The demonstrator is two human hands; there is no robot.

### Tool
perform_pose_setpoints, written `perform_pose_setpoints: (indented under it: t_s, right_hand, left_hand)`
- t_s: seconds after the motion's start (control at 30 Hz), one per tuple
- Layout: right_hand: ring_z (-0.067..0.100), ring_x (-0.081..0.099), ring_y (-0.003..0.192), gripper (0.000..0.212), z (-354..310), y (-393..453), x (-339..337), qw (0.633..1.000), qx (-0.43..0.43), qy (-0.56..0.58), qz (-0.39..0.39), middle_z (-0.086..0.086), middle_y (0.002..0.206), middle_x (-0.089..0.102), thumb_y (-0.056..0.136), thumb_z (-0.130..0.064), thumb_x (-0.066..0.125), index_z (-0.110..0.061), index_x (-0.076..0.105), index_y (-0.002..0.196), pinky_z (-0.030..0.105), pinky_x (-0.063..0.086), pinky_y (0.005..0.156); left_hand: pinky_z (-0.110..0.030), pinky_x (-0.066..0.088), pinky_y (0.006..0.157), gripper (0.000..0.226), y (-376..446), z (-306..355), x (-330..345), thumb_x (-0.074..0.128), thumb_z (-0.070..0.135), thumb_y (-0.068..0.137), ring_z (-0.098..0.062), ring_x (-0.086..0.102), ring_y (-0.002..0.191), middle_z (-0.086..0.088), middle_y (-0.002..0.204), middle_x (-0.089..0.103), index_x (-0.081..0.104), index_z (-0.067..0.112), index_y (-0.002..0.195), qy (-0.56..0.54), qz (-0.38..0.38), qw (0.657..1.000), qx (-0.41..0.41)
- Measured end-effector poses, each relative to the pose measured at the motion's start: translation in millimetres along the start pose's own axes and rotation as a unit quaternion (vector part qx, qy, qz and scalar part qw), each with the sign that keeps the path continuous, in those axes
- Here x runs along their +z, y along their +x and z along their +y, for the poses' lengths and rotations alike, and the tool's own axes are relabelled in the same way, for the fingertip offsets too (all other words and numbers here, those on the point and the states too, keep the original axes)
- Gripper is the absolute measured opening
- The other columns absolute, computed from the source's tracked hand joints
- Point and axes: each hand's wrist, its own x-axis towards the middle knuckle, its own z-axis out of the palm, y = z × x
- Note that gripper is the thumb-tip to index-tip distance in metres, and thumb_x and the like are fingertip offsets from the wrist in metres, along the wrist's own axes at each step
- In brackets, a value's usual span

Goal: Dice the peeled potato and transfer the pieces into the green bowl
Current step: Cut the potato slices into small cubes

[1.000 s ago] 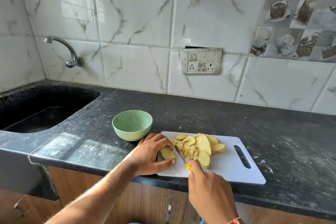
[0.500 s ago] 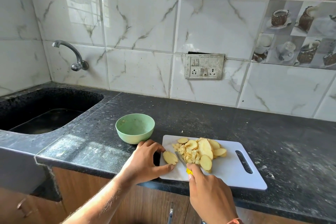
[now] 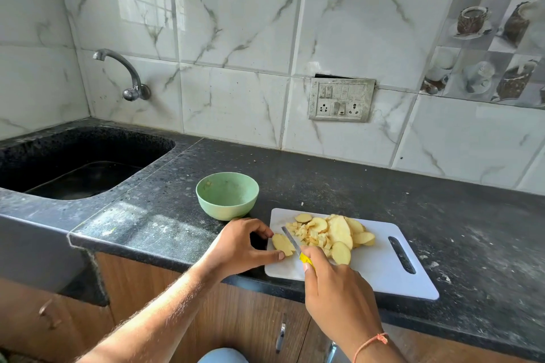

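Yellow potato slice pinched by left hand, knife alongside.

Potato slices heaped on board (some diced); green bowl beside.

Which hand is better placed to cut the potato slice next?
The right hand: it already holds the knife, whose blade lies beside the slice. The left hand pinches that slice on the board to steady it.
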Motion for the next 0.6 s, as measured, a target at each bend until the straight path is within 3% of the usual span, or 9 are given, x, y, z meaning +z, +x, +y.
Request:
perform_pose_setpoints:
  t_s: [0.23,0.37,0.6]
  right_hand:
    - [0.015,0.060,0.073,0.032,-9,3,2,1.000,-0.013,0.007,-0.011,-0.007,0.079,0.062,0.108,-0.043,0.026,-0.043,0.033,0.139,0.036,0.054,0.063]
    - [0.015,0.062,0.072,0.034,-11,5,4,1.000,-0.017,-0.007,-0.018,-0.008,0.079,0.063,0.109,-0.043,0.024,-0.042,0.031,0.142,0.037,0.057,0.064]
    - [0.018,0.061,0.068,0.040,-13,3,1,0.999,-0.035,-0.031,-0.026,-0.008,0.072,0.053,0.109,-0.039,0.025,-0.039,0.035,0.148,0.036,0.046,0.057]
  left_hand:
    - [-0.010,0.049,0.075,0.048,1,-3,-1,0.095,0.061,0.062,0.006,0.069,0.090,0.023,0.090,0.075,0.080,0.033,0.098,-0.028,-0.009,0.999,-0.019]
    - [-0.017,0.054,0.075,0.041,2,-3,-2,0.094,0.059,0.067,0.002,0.071,0.087,0.022,0.089,0.075,0.080,0.032,0.093,-0.046,-0.003,0.999,-0.027]
    - [-0.020,0.055,0.075,0.036,5,-3,-1,0.096,0.054,0.067,0.000,0.071,0.083,0.027,0.088,0.075,0.081,0.032,0.091,-0.052,-0.019,0.997,-0.049]
